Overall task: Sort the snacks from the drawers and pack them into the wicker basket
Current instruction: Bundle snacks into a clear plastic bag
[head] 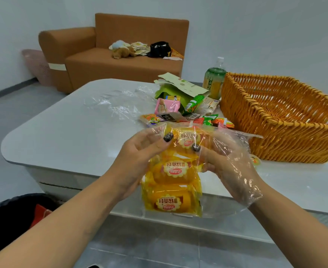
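Gripping a clear bag of yellow bread packets (pixel 171 171) in left hand (pixel 140 151) and right hand (pixel 223 159), fingers curled, near-left of the wicker basket (pixel 275 136), likely needing placing inside next.

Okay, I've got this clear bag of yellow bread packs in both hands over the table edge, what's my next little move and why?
Probably carry the clear bag right and lower it into the wicker basket. Both hands, left and right, already pinch its top, the yellow packs sit stacked inside, and the basket looks empty as far as shows, with loose snacks lying unsorted beside it.
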`<control>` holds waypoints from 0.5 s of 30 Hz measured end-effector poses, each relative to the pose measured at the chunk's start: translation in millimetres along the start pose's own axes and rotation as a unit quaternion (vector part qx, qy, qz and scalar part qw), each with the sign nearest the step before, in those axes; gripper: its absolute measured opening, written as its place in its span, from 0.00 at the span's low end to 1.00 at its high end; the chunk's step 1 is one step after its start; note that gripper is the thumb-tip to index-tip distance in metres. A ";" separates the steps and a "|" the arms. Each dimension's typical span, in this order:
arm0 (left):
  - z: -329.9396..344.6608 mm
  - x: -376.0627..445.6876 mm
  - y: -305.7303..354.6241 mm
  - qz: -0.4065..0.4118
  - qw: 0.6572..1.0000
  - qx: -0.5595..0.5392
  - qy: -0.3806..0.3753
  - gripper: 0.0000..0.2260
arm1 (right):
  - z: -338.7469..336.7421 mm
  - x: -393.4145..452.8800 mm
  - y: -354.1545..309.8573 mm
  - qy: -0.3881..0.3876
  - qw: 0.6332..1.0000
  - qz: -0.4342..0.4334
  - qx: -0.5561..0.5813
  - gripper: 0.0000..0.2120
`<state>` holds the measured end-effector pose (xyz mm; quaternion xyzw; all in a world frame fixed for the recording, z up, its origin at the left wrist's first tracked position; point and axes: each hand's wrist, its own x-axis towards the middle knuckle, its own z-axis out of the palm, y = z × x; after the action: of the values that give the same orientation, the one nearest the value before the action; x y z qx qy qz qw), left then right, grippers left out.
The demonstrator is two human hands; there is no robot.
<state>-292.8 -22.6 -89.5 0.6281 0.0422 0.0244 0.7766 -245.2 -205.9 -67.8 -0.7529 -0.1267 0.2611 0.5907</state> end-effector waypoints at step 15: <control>3.6 7.0 8.1 0.098 0.994 0.043 0.030 0.17 | -2.1 43.6 33.7 0.036 0.993 0.092 -0.056 0.19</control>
<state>-285.4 -23.8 -81.0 0.6613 0.0048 0.1173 0.7409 -211.8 -194.9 -110.3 -0.8021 -0.0493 0.2796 0.5254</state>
